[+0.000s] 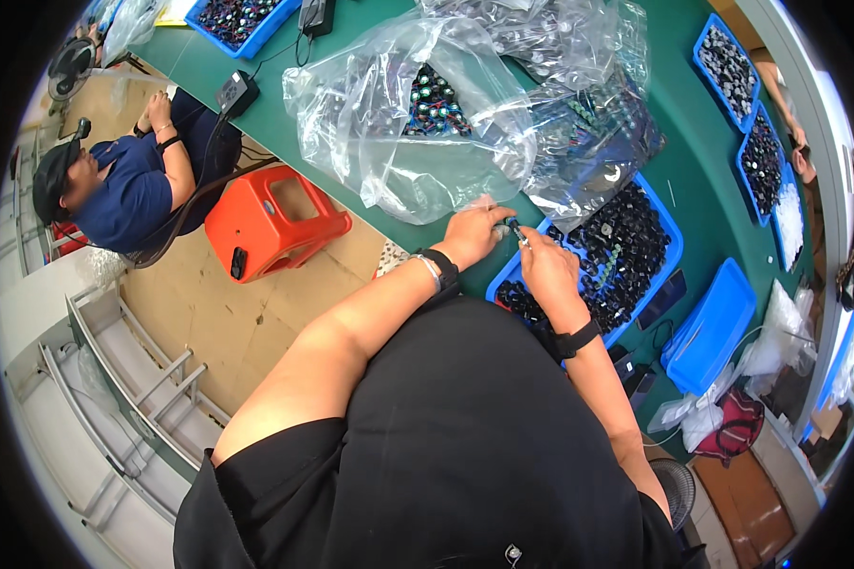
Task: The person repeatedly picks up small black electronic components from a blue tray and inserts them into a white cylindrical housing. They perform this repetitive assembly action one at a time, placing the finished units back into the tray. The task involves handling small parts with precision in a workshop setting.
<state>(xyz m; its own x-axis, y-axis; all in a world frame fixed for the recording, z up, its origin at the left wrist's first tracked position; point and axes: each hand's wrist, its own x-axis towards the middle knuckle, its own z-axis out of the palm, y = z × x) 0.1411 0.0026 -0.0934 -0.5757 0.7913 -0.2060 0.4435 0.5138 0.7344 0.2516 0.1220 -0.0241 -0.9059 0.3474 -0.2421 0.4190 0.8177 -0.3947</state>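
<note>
small dark part (513, 226), one; located between the fingertips, at the left corner of a blue tray (675, 237) on the green surface (676, 95); hands, two, brought close together; left hand (474, 235) pinched on the part; right hand (550, 268) also closed on it, at a silvery end; whether this end is a separate piece cannot be told; for good handling, the part is best gripped lightly by the left hand, kept in line with the right, and held low over the tray so that anything dropped is caught; black pieces (626, 232) in that tray, too many to be counted; clear bags, two at least, one wide (380, 123) and one crumpled (598, 142); filled side trays (758, 163), three, set in a row at right; red stool (266, 228), one; seated co-worker (128, 180), one
</note>
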